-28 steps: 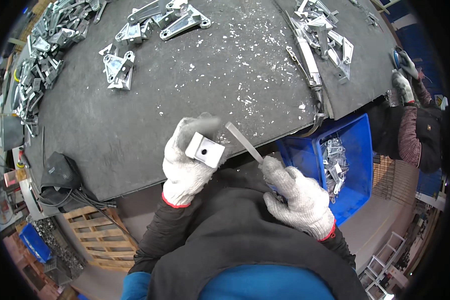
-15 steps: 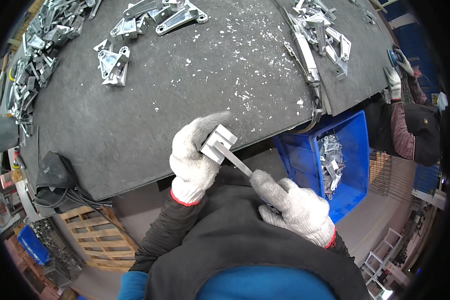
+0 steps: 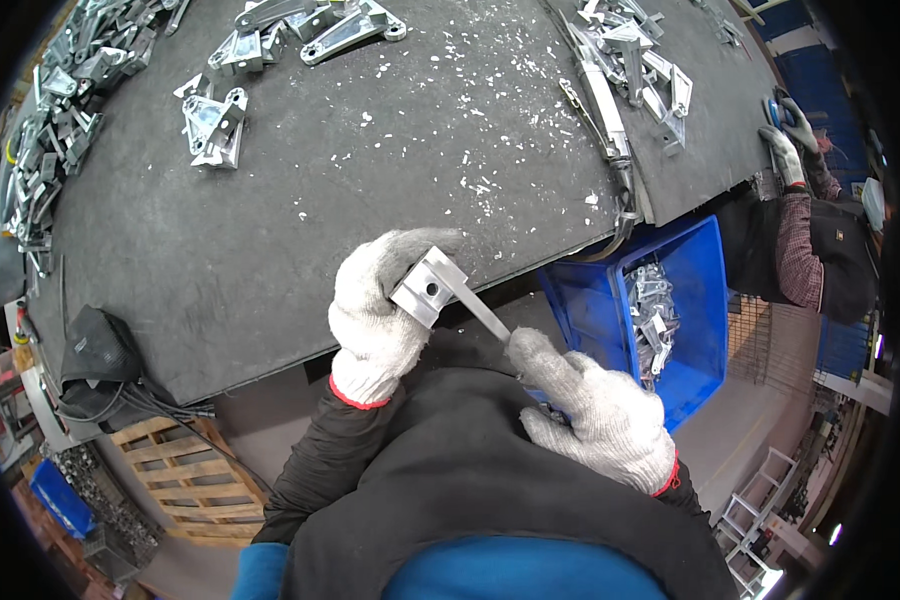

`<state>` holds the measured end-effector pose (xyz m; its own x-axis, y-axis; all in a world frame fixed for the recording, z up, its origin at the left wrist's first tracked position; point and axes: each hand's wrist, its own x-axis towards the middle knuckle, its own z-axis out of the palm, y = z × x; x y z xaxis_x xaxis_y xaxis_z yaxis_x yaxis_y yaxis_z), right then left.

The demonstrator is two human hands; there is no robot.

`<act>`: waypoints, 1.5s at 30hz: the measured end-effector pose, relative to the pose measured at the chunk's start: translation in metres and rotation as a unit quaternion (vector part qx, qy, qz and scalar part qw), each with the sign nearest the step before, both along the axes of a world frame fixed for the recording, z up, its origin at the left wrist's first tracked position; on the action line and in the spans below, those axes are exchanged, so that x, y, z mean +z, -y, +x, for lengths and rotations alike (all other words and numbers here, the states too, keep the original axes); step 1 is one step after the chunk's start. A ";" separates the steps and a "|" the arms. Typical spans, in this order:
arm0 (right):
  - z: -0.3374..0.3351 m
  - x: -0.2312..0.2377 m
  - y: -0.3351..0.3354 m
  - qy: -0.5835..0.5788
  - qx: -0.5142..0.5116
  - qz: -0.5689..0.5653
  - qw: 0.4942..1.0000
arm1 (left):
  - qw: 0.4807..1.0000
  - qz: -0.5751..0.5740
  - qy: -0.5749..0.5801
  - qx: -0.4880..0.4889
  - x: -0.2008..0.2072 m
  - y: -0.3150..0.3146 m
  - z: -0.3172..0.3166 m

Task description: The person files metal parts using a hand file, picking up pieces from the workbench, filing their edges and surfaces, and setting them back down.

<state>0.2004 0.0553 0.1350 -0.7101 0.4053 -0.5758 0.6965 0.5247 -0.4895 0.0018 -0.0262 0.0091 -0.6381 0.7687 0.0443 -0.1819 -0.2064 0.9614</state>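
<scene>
My left hand (image 3: 375, 305), in a white knitted glove with a red cuff, is closed around a silver metal block (image 3: 428, 287). A round hole shows in the block's upward face. A flat metal file (image 3: 484, 315) slants from my right hand up to the block, its far end lying at the block's right edge. My right hand (image 3: 605, 415), gloved alike, grips the file's near end with the index finger stretched along it; the handle is hidden in the palm. Both hands are just off the front edge of the dark worktable (image 3: 270, 230).
Metal brackets (image 3: 215, 125) and a large heap of castings (image 3: 55, 130) lie on the table's left. White shavings and an air gun (image 3: 610, 120) lie towards the right. A blue bin (image 3: 705, 330) holds parts. At the far right a co-worker's gloved hands (image 3: 785, 150) hold a blue tool.
The file has shifted from across the block's middle to its right edge, uncovering the hole. The view has moved slightly, so the table and bin appear a little further left.
</scene>
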 end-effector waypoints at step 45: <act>-0.016 -0.007 0.003 -0.008 0.010 0.026 1.000 | 0.989 -0.010 -0.142 -0.029 -0.016 0.006 -0.010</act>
